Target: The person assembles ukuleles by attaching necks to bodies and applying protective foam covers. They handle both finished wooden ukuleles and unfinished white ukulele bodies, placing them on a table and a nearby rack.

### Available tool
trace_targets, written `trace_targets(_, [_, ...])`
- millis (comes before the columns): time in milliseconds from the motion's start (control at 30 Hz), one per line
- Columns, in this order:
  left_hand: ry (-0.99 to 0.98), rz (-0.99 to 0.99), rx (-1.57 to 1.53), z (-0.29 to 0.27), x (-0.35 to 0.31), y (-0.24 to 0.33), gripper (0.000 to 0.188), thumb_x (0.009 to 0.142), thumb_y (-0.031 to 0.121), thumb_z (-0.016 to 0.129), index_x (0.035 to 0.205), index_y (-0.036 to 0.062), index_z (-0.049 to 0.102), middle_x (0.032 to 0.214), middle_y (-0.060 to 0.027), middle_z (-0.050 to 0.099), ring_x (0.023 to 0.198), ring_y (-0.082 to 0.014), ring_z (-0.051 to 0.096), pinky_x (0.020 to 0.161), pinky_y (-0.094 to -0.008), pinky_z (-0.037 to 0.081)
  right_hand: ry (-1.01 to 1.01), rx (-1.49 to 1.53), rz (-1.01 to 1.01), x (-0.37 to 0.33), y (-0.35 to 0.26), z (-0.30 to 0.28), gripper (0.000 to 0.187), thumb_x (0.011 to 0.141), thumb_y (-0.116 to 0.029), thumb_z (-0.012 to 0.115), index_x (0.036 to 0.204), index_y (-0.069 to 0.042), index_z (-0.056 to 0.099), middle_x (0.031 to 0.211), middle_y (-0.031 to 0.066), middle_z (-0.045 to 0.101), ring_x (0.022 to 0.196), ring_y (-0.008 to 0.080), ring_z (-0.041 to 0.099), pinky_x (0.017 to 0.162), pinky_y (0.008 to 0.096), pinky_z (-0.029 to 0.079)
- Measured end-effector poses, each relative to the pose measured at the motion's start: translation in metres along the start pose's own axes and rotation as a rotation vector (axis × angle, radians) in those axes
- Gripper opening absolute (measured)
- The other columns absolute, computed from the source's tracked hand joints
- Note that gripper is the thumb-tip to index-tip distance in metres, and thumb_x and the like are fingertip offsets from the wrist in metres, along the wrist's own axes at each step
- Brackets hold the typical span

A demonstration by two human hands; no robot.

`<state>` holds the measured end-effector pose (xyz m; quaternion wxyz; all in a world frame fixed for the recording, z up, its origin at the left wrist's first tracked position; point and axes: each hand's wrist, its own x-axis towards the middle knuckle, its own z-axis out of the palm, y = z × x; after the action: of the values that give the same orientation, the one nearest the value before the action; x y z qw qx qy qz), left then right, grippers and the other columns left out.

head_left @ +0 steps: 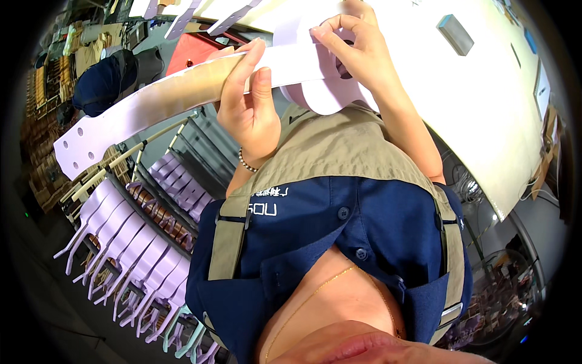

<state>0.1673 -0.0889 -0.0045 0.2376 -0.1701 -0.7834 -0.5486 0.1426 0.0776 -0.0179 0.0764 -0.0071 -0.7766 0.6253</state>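
A lavender ukulele [100,130] stretches from the left toward my middle, its headstock with several peg holes at the far left end. My left hand [251,106] is wrapped around the neck close to the body, thumb on the near side. A tan-brown area [188,88] covers part of the neck, and a white strip [297,64] continues over the body. Above the dark sound hole [344,64], my right hand [361,45] has thumb and index tips pinched together at the strip's edge. Whatever lies in that pinch is too small to make out.
A cream worktable [485,115] curves along the right, carrying a grey block [454,35]. Lavender parts [233,17] lie at its far left, near a red sheet [193,53]. At lower left, a rack [160,236] holds rows of lavender instruments. Another person [104,82] is at far left.
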Motion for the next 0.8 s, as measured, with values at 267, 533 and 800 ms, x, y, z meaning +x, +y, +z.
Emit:
trace_targets(267, [0.005, -0.051, -0.051, -0.002, 0.002, -0.002, 0.022, 0.082, -0.003, 0.05, 0.104, -0.006, 0.054, 0.101, -0.017, 0.057, 0.095, -0.0216, 0.053, 0.084, -0.0311, 0.043, 0.006, -0.176, 0.005, 0.011, -0.001, -0.001, 0.027, 0.065, -0.028, 0.07, 0.06, -0.004, 0.06, 0.106, 0.0286, 0.047, 0.109, 0.0382, 0.042, 0.086, 0.042, 0.036])
trace_targets(533, [0.125, -0.193, -0.19, 0.003, 0.011, -0.018, 0.055, 0.082, -0.005, 0.046, 0.131, 0.0041, 0.021, 0.121, -0.0188, 0.04, 0.097, -0.0233, 0.054, 0.086, -0.0342, 0.043, 0.265, -0.171, 0.025, 0.007, 0.112, -0.068, 0.03, 0.075, -0.016, 0.065, 0.102, -0.007, 0.055, 0.095, 0.0076, 0.058, 0.093, 0.0192, 0.054, 0.081, 0.0299, 0.041])
trace_targets(800, [0.471, -0.161, -0.527, 0.014, 0.025, -0.058, 0.068, 0.084, 0.001, 0.044, 0.134, 0.0207, 0.002, 0.128, -0.0156, 0.028, 0.113, -0.0341, 0.04, 0.093, -0.0487, 0.038, 0.516, -1.105, 0.284, -0.074, 0.192, -0.181, 0.03, 0.075, -0.015, 0.063, 0.103, -0.012, 0.054, 0.095, 0.0109, 0.059, 0.086, 0.0259, 0.057, 0.073, 0.0339, 0.046])
